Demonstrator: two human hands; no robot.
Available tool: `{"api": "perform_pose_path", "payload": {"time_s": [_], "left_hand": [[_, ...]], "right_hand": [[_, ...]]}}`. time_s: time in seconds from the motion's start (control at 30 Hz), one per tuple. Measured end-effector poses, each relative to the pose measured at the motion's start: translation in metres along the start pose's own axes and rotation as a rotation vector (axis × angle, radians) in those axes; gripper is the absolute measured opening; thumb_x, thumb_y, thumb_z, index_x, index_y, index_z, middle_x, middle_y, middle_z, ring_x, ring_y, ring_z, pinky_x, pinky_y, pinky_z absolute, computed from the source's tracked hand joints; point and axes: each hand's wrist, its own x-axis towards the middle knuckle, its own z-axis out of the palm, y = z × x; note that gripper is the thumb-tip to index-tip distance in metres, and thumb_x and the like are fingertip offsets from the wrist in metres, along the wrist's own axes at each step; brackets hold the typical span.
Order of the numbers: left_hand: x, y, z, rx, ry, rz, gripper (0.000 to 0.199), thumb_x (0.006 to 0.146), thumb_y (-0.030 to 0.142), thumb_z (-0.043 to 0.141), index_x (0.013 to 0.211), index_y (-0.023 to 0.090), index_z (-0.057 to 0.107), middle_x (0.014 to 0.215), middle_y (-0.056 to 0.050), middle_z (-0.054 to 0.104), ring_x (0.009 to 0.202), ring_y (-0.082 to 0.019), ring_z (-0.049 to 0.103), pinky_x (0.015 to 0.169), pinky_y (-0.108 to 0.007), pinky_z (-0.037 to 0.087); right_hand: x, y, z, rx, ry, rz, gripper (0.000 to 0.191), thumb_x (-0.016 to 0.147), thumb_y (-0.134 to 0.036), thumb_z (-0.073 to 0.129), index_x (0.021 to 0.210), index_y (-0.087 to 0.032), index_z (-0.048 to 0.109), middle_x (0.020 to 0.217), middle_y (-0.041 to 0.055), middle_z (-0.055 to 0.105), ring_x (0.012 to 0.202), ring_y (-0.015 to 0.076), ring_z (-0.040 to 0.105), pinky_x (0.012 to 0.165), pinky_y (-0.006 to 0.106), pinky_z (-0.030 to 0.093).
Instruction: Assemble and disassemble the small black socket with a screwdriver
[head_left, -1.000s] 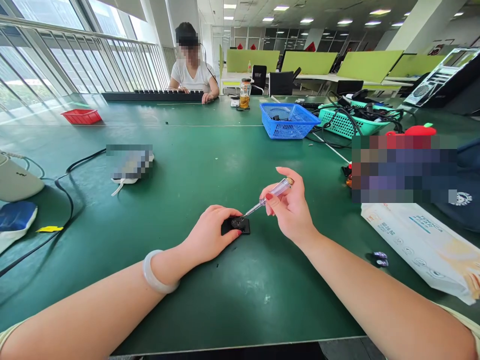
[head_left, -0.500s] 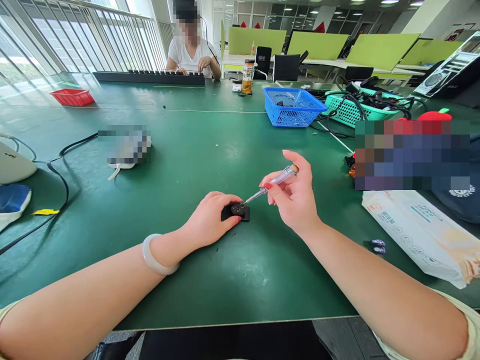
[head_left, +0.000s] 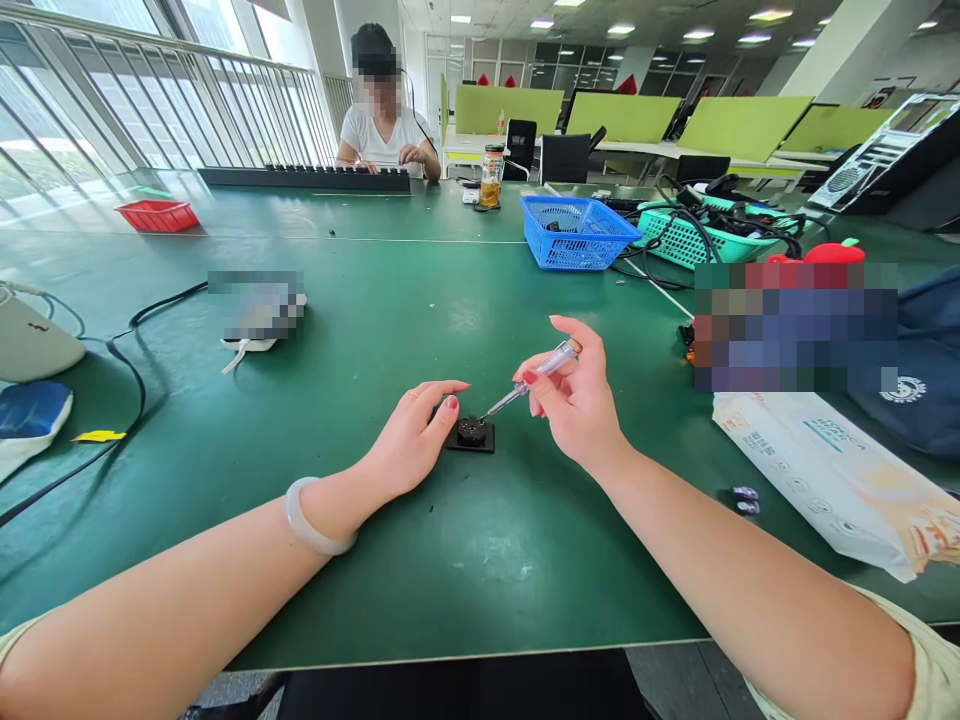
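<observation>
A small black part with a round raised top (head_left: 472, 432) lies on the green table in front of me. My left hand (head_left: 409, 432) is just to its left, thumb and fingers apart and holding nothing. Between the fingers of my right hand (head_left: 581, 405) is a slim screwdriver (head_left: 553, 361) with a clear handle. The screwdriver slants down to the left, its tip at the upper right edge of the black part; whether it sits in a screw is too small to tell.
A blue basket (head_left: 577, 262) and a green basket of cables (head_left: 679, 243) stand at the back right. At right lies a white packet (head_left: 817, 470), near small dark items (head_left: 745, 500). A black cable (head_left: 142, 385) runs along the left. Across the table sits a person (head_left: 386, 140).
My left hand has let go of the black part and drawn slightly left, its fingers opening. The screwdriver stays at the part in my right hand. The view has tilted up a little.
</observation>
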Motion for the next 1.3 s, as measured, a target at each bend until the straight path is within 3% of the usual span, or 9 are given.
{"api": "perform_pose_path", "payload": {"time_s": [0.13, 0.3, 0.43, 0.63, 1.0, 1.3], "left_hand": [[-0.001, 0.003, -0.002, 0.030, -0.040, -0.003, 0.050, 0.098, 0.050, 0.032, 0.120, 0.023, 0.068, 0.128, -0.007, 0.067, 0.129, -0.027, 0.052, 0.117, -0.048, 0.038], [-0.003, 0.007, -0.002, 0.091, -0.097, 0.048, 0.037, 0.088, 0.049, 0.057, 0.113, 0.025, 0.072, 0.122, -0.006, 0.070, 0.126, -0.029, 0.054, 0.116, -0.049, 0.041], [-0.002, 0.006, -0.002, 0.128, -0.154, 0.083, 0.039, 0.081, 0.043, 0.068, 0.116, 0.025, 0.072, 0.120, -0.006, 0.071, 0.126, -0.030, 0.053, 0.114, -0.048, 0.043], [-0.002, 0.006, -0.003, 0.141, -0.176, 0.040, 0.033, 0.084, 0.032, 0.068, 0.116, 0.027, 0.072, 0.119, -0.004, 0.072, 0.123, -0.028, 0.055, 0.111, -0.046, 0.045], [0.000, 0.008, -0.001, 0.166, -0.177, 0.026, 0.038, 0.083, 0.033, 0.072, 0.121, 0.028, 0.071, 0.118, -0.003, 0.073, 0.120, -0.029, 0.056, 0.109, -0.046, 0.047], [-0.001, 0.007, -0.002, 0.156, -0.174, 0.028, 0.041, 0.083, 0.035, 0.070, 0.123, 0.028, 0.070, 0.121, -0.003, 0.072, 0.122, -0.030, 0.057, 0.108, -0.046, 0.048]], "right_hand": [[0.001, 0.002, -0.001, 0.002, -0.001, 0.000, 0.060, 0.089, -0.059, 0.067, 0.132, -0.032, 0.036, 0.084, -0.0027, 0.066, 0.055, 0.0125, 0.055, 0.051, 0.031, 0.048], [0.001, 0.005, -0.003, 0.014, -0.033, -0.027, 0.058, 0.091, -0.058, 0.065, 0.133, -0.032, 0.035, 0.085, -0.0026, 0.067, 0.053, 0.0113, 0.052, 0.053, 0.031, 0.048], [0.000, 0.007, -0.004, 0.028, -0.067, -0.069, 0.055, 0.094, -0.059, 0.061, 0.133, -0.031, 0.034, 0.087, -0.0022, 0.067, 0.051, 0.0103, 0.051, 0.053, 0.031, 0.047], [0.001, 0.007, -0.002, -0.003, -0.048, -0.048, 0.051, 0.095, -0.054, 0.062, 0.132, -0.031, 0.036, 0.086, -0.0012, 0.067, 0.057, 0.0117, 0.054, 0.052, 0.029, 0.048], [0.001, 0.003, 0.000, 0.001, -0.003, 0.018, 0.055, 0.091, -0.052, 0.066, 0.132, -0.031, 0.036, 0.085, -0.0012, 0.068, 0.052, 0.0120, 0.053, 0.049, 0.031, 0.046], [0.010, 0.013, -0.004, 0.010, 0.098, 0.250, 0.070, 0.078, -0.060, 0.074, 0.130, -0.027, 0.039, 0.079, -0.0030, 0.068, 0.046, 0.0100, 0.048, 0.048, 0.030, 0.041]]}}
